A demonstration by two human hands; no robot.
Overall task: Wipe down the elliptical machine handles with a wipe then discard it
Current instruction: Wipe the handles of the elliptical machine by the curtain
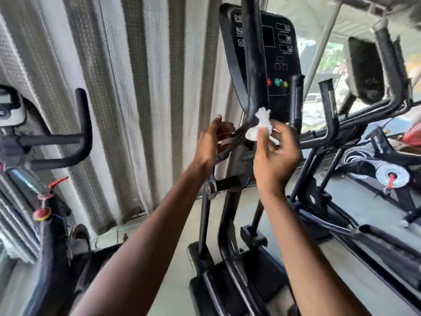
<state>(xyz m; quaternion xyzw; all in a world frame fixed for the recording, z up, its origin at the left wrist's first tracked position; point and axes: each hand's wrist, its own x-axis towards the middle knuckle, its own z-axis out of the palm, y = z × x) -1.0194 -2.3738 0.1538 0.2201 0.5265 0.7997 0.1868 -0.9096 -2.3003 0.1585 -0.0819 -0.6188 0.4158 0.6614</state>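
**Pale floor [169,290] under the gym machines**

Right in front of you the elliptical [230,279] stood on that grey floor by its black base, with bare floor showing on both sides. A second elliptical [316,197] stood just to its right, and a machine [391,176] with a silver wheel farther right. At your left stood a bike [54,236], and behind it the curtain [141,110] hung down to the floor.

Single head-worn wide-angle view, facing forward and slightly down along both forearms, which enter from the lower edge. Left hand [213,142] and right hand [275,156] sit mid-frame at close range. Elliptical console [281,53] stands just beyond them.
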